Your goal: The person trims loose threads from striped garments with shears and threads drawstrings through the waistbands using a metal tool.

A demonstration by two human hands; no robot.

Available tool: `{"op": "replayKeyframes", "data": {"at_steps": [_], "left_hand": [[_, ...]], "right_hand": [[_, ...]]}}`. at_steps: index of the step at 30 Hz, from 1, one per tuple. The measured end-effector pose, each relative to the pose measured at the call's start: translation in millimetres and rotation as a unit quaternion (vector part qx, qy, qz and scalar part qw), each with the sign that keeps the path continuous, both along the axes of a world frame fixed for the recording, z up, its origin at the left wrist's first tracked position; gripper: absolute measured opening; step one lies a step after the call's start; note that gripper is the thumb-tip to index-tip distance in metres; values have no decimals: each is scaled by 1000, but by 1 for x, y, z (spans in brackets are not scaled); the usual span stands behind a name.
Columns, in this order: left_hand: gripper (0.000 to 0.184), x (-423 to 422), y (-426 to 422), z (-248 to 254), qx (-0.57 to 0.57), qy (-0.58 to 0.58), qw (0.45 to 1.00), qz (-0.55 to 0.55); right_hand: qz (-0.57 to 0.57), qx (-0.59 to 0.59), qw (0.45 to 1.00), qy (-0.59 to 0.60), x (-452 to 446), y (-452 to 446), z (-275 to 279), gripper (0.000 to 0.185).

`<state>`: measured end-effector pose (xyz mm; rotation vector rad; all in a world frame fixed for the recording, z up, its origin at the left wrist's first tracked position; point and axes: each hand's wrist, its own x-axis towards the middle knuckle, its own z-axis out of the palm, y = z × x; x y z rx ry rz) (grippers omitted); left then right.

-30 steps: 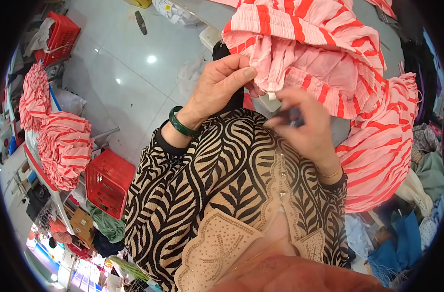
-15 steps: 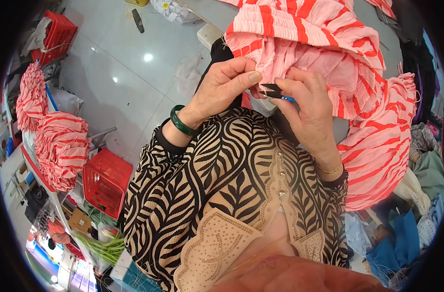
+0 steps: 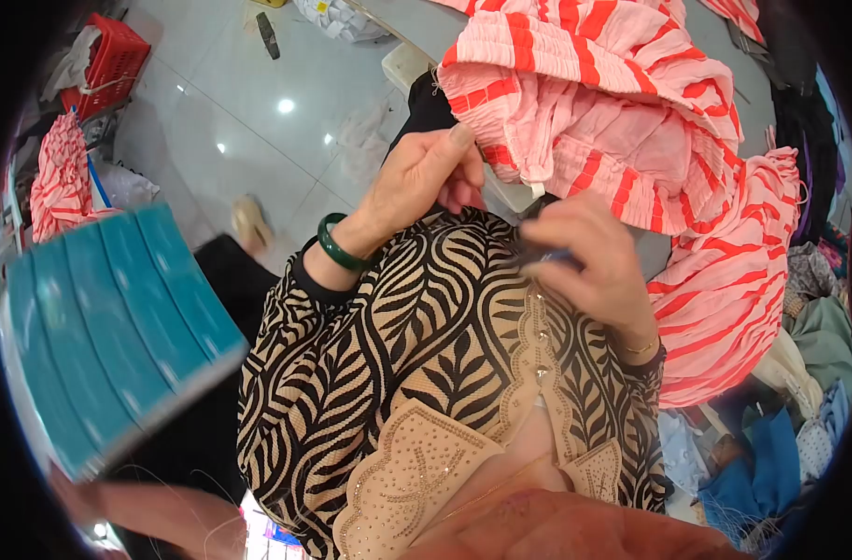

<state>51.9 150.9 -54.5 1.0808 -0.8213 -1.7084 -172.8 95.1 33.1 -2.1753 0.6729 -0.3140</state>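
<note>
My left hand [image 3: 435,170] is beside the left edge of a pink-and-red striped garment [image 3: 584,70] with a gathered elastic band. Its fingers are loosely curled with the thumb raised, and I see nothing held in them. A small white tag [image 3: 537,189] hangs from the garment's near edge, between my hands. My right hand [image 3: 589,261] is smeared by motion just below that edge. Its fingers are closed around small thread snips [image 3: 558,255] with dark blades and a blue handle, also blurred, pointing left over my patterned top.
At left, another person's arm [image 3: 164,513] is by a large teal ribbed object [image 3: 118,322]; a shoe [image 3: 251,224] shows on the tiled floor. More striped fabric [image 3: 725,280] hangs at right above assorted cloth [image 3: 762,457]. A red basket [image 3: 118,65] stands at upper left.
My left hand has come off the garment, and my right hand with the snips has dropped away from it. The white tag now hangs loose. A person with the teal object has entered at left.
</note>
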Motion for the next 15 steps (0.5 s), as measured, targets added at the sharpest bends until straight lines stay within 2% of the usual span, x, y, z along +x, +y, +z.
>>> {"op": "replayKeyframes", "data": {"at_steps": [2,5,7,8,9,11,12,13,15], "left_hand": [[44,-4,6,13,-3,-60,998,5],[31,-12,6,24,-40,-118,992,9],[21,-14,7,17,-101,-162,982,1],[11,-17,7,28,-19,-61,994,90],[8,-13,8,8,-99,-154,972,150],[10,-2,4,-2,-47,-129,959,249],[19,4,0,-11,-55,-143,951,270],[20,6,-4,-15,-59,-112,953,276],[23,4,-14,-16,-72,-48,954,287]], "right_hand": [[-84,-51,995,6,-9,-1,-7,33],[-218,16,975,-26,-15,3,-11,35],[-247,40,965,-79,-12,4,-15,42],[-261,52,959,-94,-6,5,-14,44],[-274,65,953,-109,-1,6,-12,46],[-191,76,977,-62,4,6,-7,47],[-149,81,985,-39,6,6,-5,48],[-47,132,989,-43,9,2,-12,49],[63,120,991,-21,30,10,-21,51]]}}
